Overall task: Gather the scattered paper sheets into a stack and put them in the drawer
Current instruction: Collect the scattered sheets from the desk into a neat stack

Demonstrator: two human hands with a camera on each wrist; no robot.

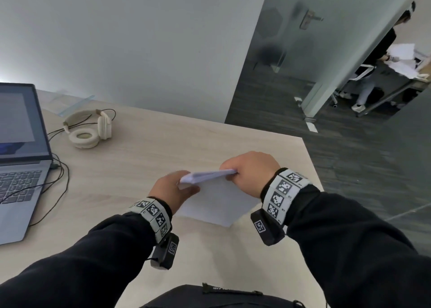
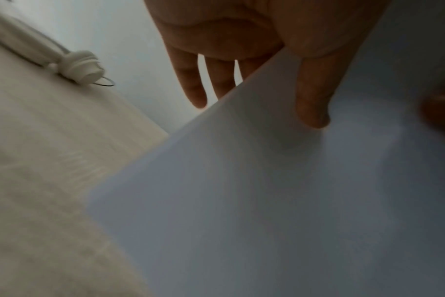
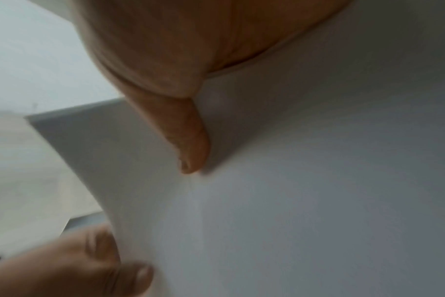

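Desk [image 1: 163, 149] under half-hidden paper stack [image 1: 217, 202]

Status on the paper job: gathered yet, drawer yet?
Gathered: no loose sheets show on the desk. In hand: the paper stack stands on its lower edge, top corners gripped by the left hand and the right hand. Left: the drawer; none is in view.
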